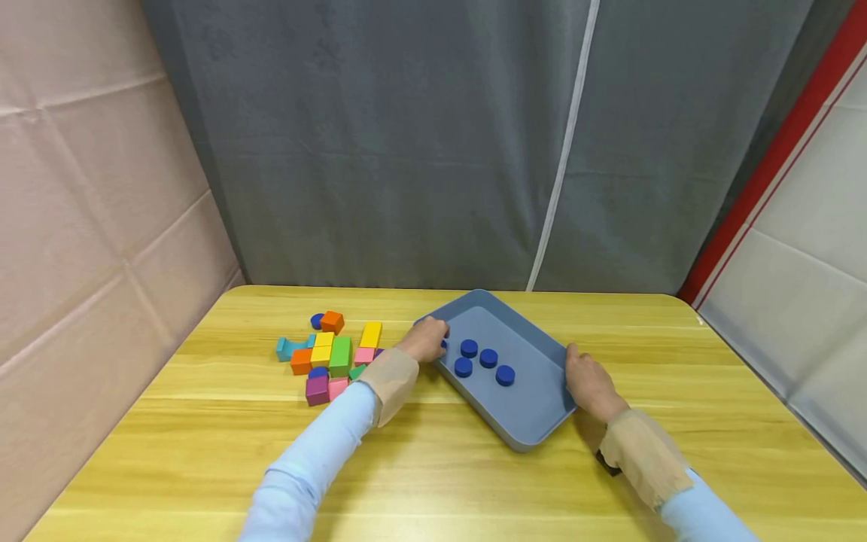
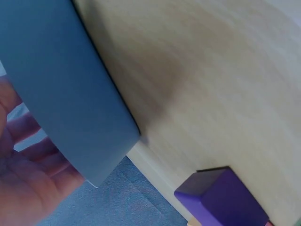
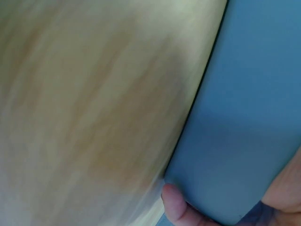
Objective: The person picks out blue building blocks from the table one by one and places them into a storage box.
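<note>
Fingers, L hand: at L side of tray; tips hidden, so can't tell how far open or if I've got hold of blue disc right by them.
Fingers, R hand: curled on tray's R end wall, I've got hold of it.
Tray pos.: on wood-look table, askew betw. my hands.
4 other discs: blue, flat inside tray.
Blocks: mixed cols., clustered on table, L of my L hand.
</note>
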Available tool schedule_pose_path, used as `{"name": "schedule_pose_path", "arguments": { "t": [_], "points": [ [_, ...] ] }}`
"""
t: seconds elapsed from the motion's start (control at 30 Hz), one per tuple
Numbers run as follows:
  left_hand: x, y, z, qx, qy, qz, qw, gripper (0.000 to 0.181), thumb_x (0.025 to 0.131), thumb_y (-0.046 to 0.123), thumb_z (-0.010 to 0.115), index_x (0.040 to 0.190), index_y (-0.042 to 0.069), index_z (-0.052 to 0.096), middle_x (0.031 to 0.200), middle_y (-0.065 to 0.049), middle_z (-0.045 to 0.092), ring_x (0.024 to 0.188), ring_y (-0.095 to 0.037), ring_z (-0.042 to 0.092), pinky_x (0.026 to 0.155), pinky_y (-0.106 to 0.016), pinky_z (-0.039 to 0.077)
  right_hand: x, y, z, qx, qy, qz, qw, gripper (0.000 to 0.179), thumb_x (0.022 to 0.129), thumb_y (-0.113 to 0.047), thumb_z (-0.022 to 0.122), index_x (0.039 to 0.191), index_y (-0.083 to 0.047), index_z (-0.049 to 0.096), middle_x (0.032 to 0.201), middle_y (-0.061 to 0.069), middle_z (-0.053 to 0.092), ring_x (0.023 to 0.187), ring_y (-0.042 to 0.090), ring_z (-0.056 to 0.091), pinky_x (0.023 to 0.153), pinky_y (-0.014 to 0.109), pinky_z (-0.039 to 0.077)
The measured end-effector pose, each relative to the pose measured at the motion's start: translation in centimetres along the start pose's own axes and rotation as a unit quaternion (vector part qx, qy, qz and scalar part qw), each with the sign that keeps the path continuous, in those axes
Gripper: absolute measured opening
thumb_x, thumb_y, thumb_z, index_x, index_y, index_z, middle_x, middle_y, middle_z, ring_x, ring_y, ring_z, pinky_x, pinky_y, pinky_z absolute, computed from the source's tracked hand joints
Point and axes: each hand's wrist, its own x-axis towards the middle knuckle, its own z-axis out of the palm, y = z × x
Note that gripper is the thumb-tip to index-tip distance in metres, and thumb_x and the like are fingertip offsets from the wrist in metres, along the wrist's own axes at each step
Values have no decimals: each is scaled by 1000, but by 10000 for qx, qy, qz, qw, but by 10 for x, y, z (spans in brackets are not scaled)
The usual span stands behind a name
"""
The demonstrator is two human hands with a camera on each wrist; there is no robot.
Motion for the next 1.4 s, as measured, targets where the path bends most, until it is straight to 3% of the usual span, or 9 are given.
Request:
{"name": "schedule_pose_path", "arguments": {
  "t": [0.37,0.67,0.87,1.0,1.4],
  "points": [
    [0,-1,-2,41,215,295,9993,20,79,7,64,97,-2,64,94,-14,64,81,-22,58,78,-31,48,0,0,1,-12,23,8,10000,18,79,12,44,94,12,36,70,27,49,59,38,55,48,42,46],
    [1,0,-5,-108,254,243,9993,18,82,8,62,97,-1,64,91,-14,62,76,-21,55,75,-27,49,0,0,1,-12,55,-34,10000,19,78,12,45,95,13,36,70,27,49,58,38,55,47,42,46],
    [0,-1,-8,-86,506,408,9978,13,81,6,62,92,-1,64,86,-13,62,74,-21,55,72,-28,49,0,1,1,-1,88,-64,9999,19,77,12,45,94,13,36,69,26,49,58,38,55,47,43,46],
    [-2,-3,-11,-151,653,517,9964,11,80,5,62,89,-1,64,85,-13,63,74,-22,56,72,-29,49,0,1,1,2,51,-61,10000,19,77,12,46,94,13,35,69,26,48,57,38,55,47,42,46],
    [-13,-7,-25,-474,694,491,9953,13,80,5,61,91,-2,64,85,-12,63,76,-22,56,75,-31,49,0,1,0,24,55,-47,10000,19,77,12,44,94,13,35,69,26,48,57,39,54,47,43,45]
  ]
}}
